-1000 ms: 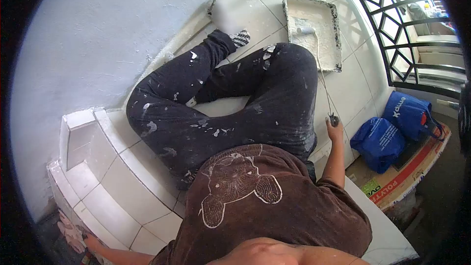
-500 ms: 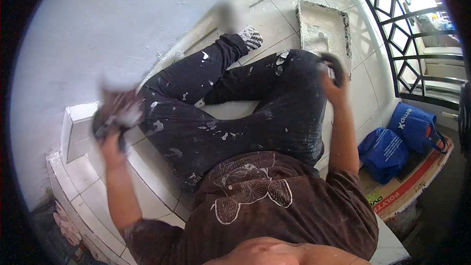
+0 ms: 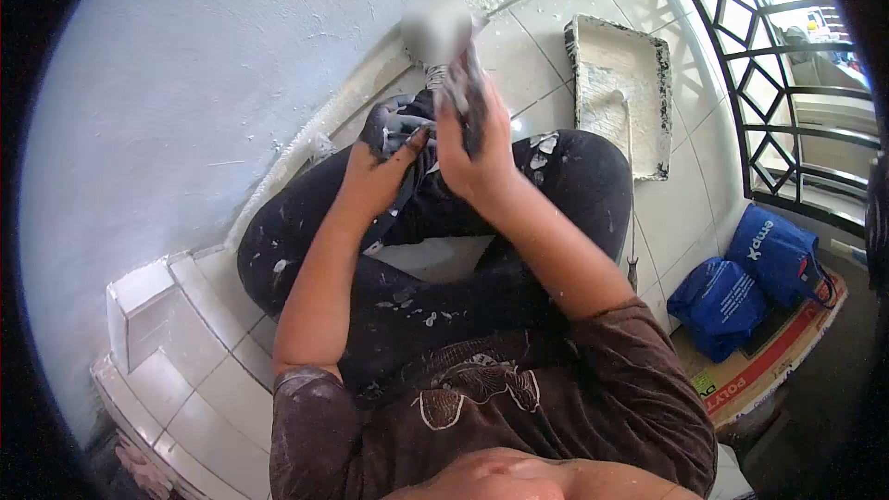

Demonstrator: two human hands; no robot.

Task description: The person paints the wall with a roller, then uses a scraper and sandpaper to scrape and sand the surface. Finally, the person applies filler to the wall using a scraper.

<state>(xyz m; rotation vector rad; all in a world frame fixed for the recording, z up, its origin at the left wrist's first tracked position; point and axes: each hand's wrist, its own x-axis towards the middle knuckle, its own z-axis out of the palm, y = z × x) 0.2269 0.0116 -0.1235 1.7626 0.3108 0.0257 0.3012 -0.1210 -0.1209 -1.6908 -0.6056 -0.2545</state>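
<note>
Best done with left hand (image 3: 378, 168) and right hand (image 3: 477, 162) both clenched on the stained rag (image 3: 391, 122) at twelve o'clock, rubbing firmly, clear of the tray (image 3: 663, 65) at one o'clock.

Daylight comes in through the grille (image 3: 787, 56) at the upper right, where the openings burn out almost to white. The wall (image 3: 185, 83) and floor tiles (image 3: 685, 185) are bright and evenly lit, with soft shadow under the legs (image 3: 519, 250). The fisheye lens bows straight lines, and a black vignette rings the frame. The left hand (image 3: 375, 171) and right hand (image 3: 482, 162) are fairly sharp. The cloth (image 3: 463, 97) they grip smears, and the pale patch (image 3: 435, 28) above it is blurred, perhaps by motion.
</note>
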